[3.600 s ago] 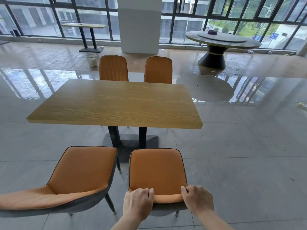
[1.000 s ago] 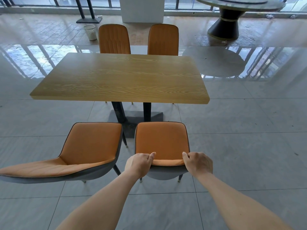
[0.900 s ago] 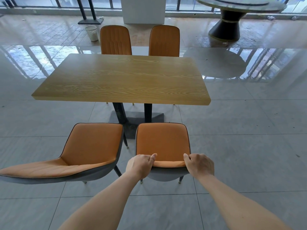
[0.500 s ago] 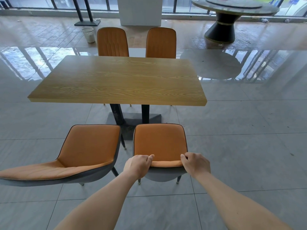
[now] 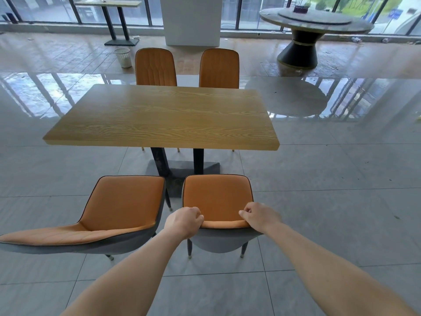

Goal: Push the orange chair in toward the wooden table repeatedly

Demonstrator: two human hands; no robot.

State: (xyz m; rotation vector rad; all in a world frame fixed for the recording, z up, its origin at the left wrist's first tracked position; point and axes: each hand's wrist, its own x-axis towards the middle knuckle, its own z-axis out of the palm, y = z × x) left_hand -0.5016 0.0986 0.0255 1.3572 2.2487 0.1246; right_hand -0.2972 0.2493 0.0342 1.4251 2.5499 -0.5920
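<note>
The orange chair [image 5: 217,197], with its grey shell back toward me, stands on the tiled floor in front of the wooden table [image 5: 164,117]. Its front seat edge sits a short way short of the table's near edge, close to the black base. My left hand [image 5: 184,221] is closed over the left part of the backrest's top edge. My right hand [image 5: 259,215] is closed over the right part of the same edge. Both arms are stretched out forward.
A second orange chair [image 5: 114,206] stands just left of the held one, angled outward. Two more orange chairs [image 5: 156,67] [image 5: 219,68] are tucked in at the table's far side. A white bin [image 5: 123,57], a white pillar [image 5: 191,19] and a round table [image 5: 316,21] stand farther back.
Since 3.6 s ago the chair has moved away from me toward the table and my arms have stretched out. Over the last second the chair barely shifts; both hands keep their hold.
</note>
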